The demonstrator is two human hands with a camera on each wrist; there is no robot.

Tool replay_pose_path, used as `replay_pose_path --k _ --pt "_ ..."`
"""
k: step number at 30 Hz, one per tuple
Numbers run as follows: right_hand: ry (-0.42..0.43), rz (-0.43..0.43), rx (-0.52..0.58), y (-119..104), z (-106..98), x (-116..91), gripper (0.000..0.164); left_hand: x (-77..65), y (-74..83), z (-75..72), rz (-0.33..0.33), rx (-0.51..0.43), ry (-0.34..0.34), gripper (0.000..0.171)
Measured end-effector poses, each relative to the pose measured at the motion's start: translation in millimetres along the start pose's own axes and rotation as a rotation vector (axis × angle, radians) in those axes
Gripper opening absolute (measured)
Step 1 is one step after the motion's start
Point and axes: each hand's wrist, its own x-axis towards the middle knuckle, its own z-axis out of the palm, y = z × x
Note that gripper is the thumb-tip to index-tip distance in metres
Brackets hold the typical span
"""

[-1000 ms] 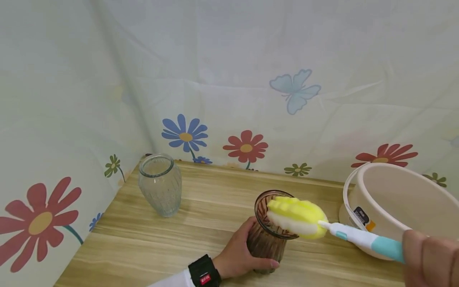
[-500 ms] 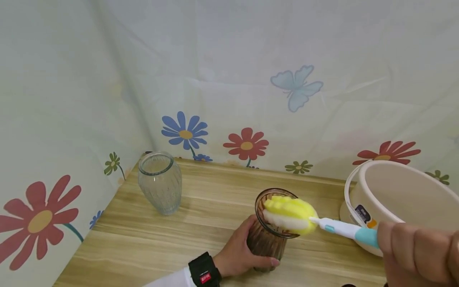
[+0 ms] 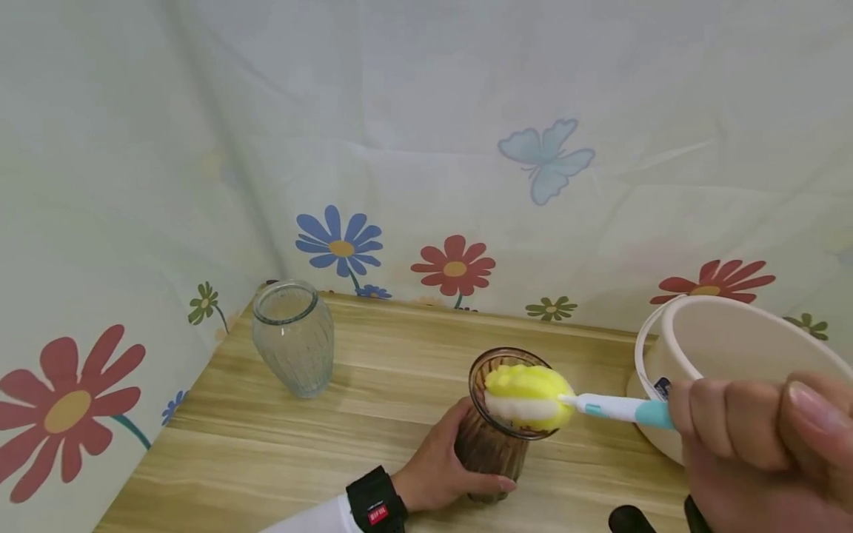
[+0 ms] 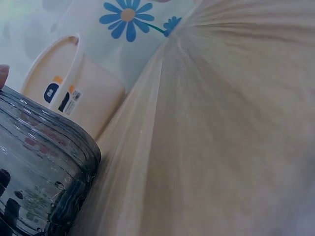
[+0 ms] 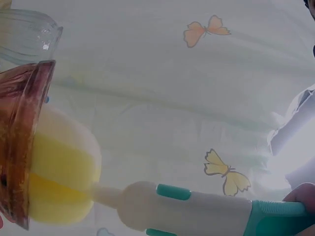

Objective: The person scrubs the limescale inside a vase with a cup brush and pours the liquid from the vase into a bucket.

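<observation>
My left hand (image 3: 436,466) grips a brown ribbed glass vase (image 3: 489,451) around its body, tilting it with the mouth toward the right. My right hand (image 3: 766,444) grips the white and teal handle (image 3: 616,408) of a sponge brush. Its yellow and white sponge head (image 3: 529,396) sits partly inside the vase's mouth. The right wrist view shows the sponge (image 5: 64,172) bulging out past the brown rim (image 5: 37,123). In the left wrist view the vase's base (image 4: 74,162) appears, tipped over the wooden surface.
A clear glass vase (image 3: 293,340) stands upright at the back left of the wooden table (image 3: 266,444). A cream bucket (image 3: 686,355) with a handle stands at the right, partly behind my right hand. A flowered cloth (image 3: 400,148) hangs behind the table.
My right hand has moved left, pushing the sponge head further into the brown vase's mouth. My left hand keeps its hold in about the same place.
</observation>
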Motion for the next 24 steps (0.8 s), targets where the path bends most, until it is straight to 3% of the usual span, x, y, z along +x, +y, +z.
replay_pose_path --k 4,9,11,15,24 --pt "-0.074 0.079 -0.013 14.3 13.7 26.2 0.036 0.4 -0.3 -1.2 0.002 -0.004 0.000 0.091" --pt "-0.066 0.156 0.026 69.2 142.7 117.2 0.037 0.3 -0.1 -3.2 0.003 0.021 0.001 0.091" --pt "-0.030 0.147 -0.018 82.1 163.9 131.2 0.038 0.4 -0.2 -3.8 0.003 0.031 0.000 0.091" --pt "0.027 0.123 -0.107 94.0 166.6 135.2 0.040 1.0 -1.0 -3.8 0.002 0.029 -0.013 0.091" --pt "0.072 0.193 -0.229 114.0 161.9 125.2 0.045 1.4 -2.4 -0.8 -0.014 0.023 -0.013 0.089"
